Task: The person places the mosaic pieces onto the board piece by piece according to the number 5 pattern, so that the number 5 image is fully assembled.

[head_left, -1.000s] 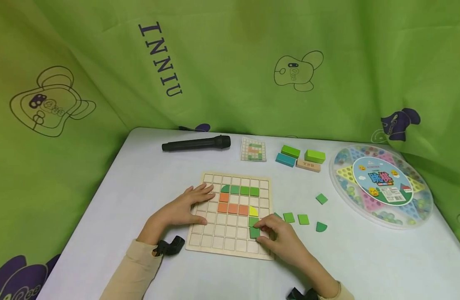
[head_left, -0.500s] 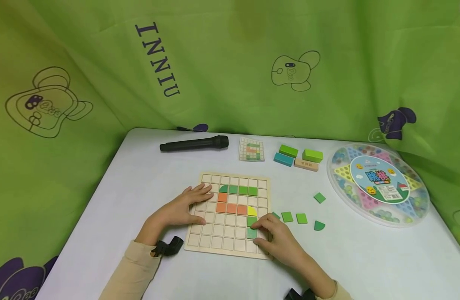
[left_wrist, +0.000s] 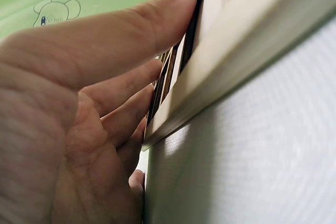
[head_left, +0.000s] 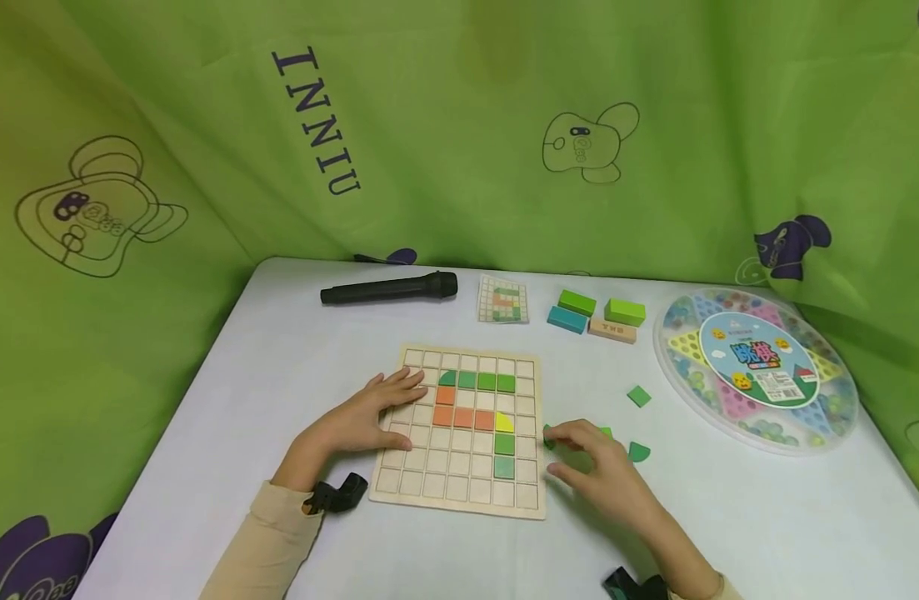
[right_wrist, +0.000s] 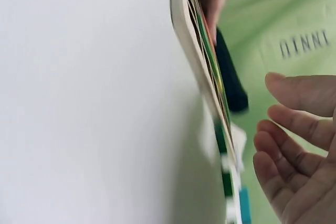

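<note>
Just right of the wooden board on the table, right hand is empty, fingers parted, by loose green pieces, left hand spread on board's left side; fingers reaching low could bump the edge, jogging seated tiles.

A bright green cloth hangs in soft folds behind and along both sides of a white table. Purple lettering, outlined cartoon figures and solid purple figures mark the fabric. Soft light leaves faint shadows.
</note>
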The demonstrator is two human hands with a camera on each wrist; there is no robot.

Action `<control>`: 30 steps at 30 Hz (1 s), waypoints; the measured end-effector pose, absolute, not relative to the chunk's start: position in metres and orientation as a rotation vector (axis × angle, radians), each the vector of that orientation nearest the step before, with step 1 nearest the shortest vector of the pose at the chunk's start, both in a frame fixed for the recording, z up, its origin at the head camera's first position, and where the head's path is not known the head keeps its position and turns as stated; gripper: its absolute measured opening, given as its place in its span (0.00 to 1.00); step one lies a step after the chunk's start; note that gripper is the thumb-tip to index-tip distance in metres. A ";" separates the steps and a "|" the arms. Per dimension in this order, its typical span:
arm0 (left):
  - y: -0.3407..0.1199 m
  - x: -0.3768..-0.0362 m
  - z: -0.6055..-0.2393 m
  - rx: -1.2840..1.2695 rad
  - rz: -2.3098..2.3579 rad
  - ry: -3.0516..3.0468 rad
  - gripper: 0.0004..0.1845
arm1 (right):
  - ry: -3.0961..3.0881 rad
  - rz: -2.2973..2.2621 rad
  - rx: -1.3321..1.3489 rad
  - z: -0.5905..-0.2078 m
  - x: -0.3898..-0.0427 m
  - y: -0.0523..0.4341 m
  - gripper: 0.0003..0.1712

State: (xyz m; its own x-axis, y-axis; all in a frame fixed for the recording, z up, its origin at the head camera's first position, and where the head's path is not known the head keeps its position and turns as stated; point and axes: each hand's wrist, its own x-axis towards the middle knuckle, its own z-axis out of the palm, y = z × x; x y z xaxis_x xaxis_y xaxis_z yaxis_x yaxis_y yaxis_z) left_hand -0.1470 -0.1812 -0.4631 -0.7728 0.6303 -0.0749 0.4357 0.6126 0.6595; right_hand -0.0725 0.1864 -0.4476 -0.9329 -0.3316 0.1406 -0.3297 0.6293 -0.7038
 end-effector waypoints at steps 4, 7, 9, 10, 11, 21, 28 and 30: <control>-0.181 -0.148 -0.464 0.864 0.913 2.545 0.45 | 2.937 -1.160 -0.469 -0.445 -0.070 0.220 0.23; -0.181 -0.149 -0.464 0.865 0.908 2.542 0.45 | 2.981 -1.104 -0.356 -0.444 -0.067 0.246 0.23; -0.181 -0.149 -0.464 0.868 0.908 2.542 0.45 | 2.987 -1.073 -0.301 -0.444 -0.065 0.262 0.23; -0.181 -0.149 -0.464 0.870 0.910 2.541 0.45 | 2.989 -1.061 -0.279 -0.445 -0.064 0.270 0.23; -0.181 -0.149 -0.464 0.869 0.913 2.540 0.45 | 2.993 -1.054 -0.277 -0.447 -0.064 0.276 0.23; -0.182 -0.149 -0.465 0.857 0.910 2.560 0.45 | 3.000 -1.094 -0.386 -0.465 -0.067 0.290 0.16; -0.182 -0.148 -0.464 0.871 0.913 2.552 0.45 | 3.050 -1.060 -0.331 -0.464 -0.065 0.285 0.15; -0.181 -0.148 -0.463 0.880 0.920 2.545 0.45 | 3.048 -1.073 -0.332 -0.462 -0.064 0.281 0.15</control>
State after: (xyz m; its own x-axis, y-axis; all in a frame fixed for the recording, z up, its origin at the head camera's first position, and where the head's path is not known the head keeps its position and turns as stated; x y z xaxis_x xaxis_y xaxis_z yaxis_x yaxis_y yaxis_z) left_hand -0.1479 -0.1814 -0.4632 -0.7693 0.6355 -0.0658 0.4466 0.6085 0.6560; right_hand -0.0638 0.2812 -0.4620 -0.9734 -0.1562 0.1674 -0.2266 0.7617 -0.6070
